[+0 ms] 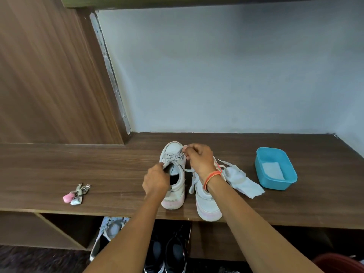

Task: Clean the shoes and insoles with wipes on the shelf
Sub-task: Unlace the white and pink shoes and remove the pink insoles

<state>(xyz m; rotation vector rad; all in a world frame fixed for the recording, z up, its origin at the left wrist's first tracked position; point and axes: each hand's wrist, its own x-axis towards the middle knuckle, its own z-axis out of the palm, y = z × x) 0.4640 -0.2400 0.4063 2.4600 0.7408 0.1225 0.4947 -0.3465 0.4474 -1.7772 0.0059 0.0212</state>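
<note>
Wood-grain shelf (pixel 98 166): left hand (pixel 156 179) grips sneaker (pixel 174 174) tongue, right hand (pixel 199 160) pinches flat lace (pixel 180 152).

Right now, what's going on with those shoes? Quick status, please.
Left hand gripping left shoe's tongue. Right hand pinching its lace near the toe. Second shoe beside it, used wipe and blue tub to the right. Nothing blocking.

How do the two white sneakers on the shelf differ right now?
The left sneaker is being handled: the left hand grips its tongue and the right hand pinches its lace near the toe. The right sneaker is held by neither hand and is partly hidden by the right wrist. The left sneaker's laces are threaded; the right sneaker's hang loose. Both are white with pinkish soles, heels toward the shelf edge.
</note>
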